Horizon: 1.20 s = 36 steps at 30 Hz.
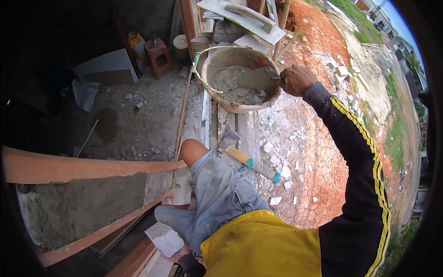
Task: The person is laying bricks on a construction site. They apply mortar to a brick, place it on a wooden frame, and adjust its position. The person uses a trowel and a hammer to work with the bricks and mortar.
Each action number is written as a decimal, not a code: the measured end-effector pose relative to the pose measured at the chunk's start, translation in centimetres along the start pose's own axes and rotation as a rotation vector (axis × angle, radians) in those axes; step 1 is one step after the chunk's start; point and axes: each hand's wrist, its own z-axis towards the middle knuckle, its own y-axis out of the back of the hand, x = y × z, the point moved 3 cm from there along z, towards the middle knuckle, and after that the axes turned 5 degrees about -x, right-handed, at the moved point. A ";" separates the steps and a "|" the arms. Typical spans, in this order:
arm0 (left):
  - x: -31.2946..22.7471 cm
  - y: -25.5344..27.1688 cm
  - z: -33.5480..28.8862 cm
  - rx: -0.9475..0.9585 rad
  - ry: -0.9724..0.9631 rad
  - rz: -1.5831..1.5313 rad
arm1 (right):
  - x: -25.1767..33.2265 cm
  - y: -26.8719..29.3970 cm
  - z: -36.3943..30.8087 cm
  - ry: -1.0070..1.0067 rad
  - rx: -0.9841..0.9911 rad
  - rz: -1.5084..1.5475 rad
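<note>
My right hand is closed round the handle of a trowel, its blade caked with grey mortar. The blade lies over the wet mortar inside a round bucket with a smeared rim. Low beside my bent leg, my left hand grips a broken white block from below; its fingers are partly hidden. A hammer-like tool lies on the boards between my knee and the bucket, its wooden handle wrapped with blue strips.
Boards and a grey slab are stacked behind the bucket. A red stool and a white pail stand on the rubble-strewn floor at left. An orange wooden frame crosses the lower left. Cracked red soil with white fragments lies at right.
</note>
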 end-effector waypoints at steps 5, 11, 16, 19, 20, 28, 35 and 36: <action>-0.1 1.0 -0.3 0.022 0.013 -0.051 | 3.0 -1.3 2.2 0.063 0.130 -0.002; 0.1 1.3 -1.4 0.129 0.016 -0.106 | 5.3 -2.6 3.6 0.269 -0.041 0.144; 0.1 0.5 -1.7 0.090 0.029 -0.109 | 3.7 -3.5 2.8 -0.125 0.466 0.527; 0.0 0.2 -1.7 0.062 0.029 -0.086 | 3.1 -3.5 2.0 -0.165 0.474 0.697; 0.0 0.1 -1.6 0.075 0.034 -0.067 | 2.9 -3.6 1.7 -0.154 0.475 0.718; 0.1 0.1 -0.9 0.093 0.015 -0.027 | 1.0 -3.7 0.0 -0.189 0.300 0.922; 0.5 -1.3 -1.9 0.152 0.008 -0.070 | 0.4 1.3 -1.2 -0.240 0.274 0.909; 0.7 -1.8 -2.1 0.221 0.014 -0.090 | 0.4 2.3 -1.1 -0.210 0.270 0.878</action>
